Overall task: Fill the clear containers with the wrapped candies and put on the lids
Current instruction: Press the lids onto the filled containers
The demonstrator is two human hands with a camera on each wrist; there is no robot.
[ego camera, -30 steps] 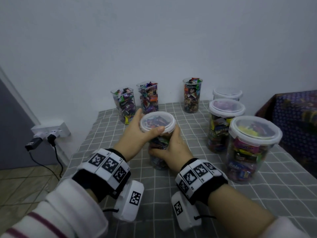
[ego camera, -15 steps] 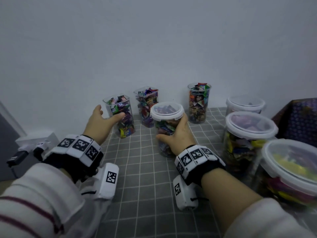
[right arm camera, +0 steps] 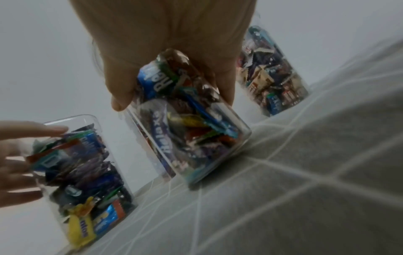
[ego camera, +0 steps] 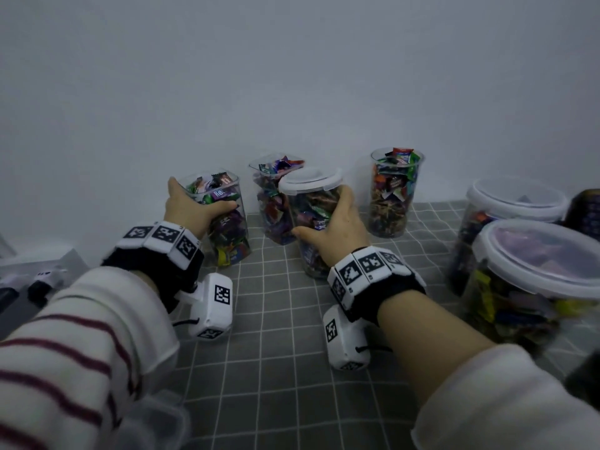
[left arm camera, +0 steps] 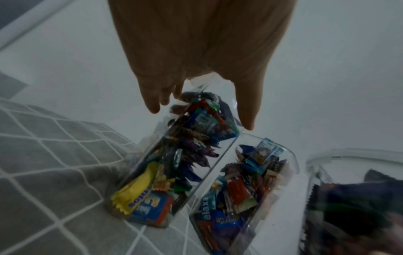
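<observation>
The left hand's [ego camera: 191,209] fingers and thumb are wrapping around the upright, lidless clear candy-filled container [ego camera: 224,219] at the table's [ego camera: 266,336] back-left. The right hand [ego camera: 334,225] is gripping the white-lidded clear container [ego camera: 311,203], tilting it just beside another lidless one.

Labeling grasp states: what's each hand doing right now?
Left hand: grips the lidless container.
Right hand: grips the lidded container.

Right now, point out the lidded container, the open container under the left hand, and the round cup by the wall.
lidded container [ego camera: 311,180], head view, on its white lid.
open container [ego camera: 227,235], head view, clear front wall.
round cup [ego camera: 393,203], head view, mid side wall.
</observation>
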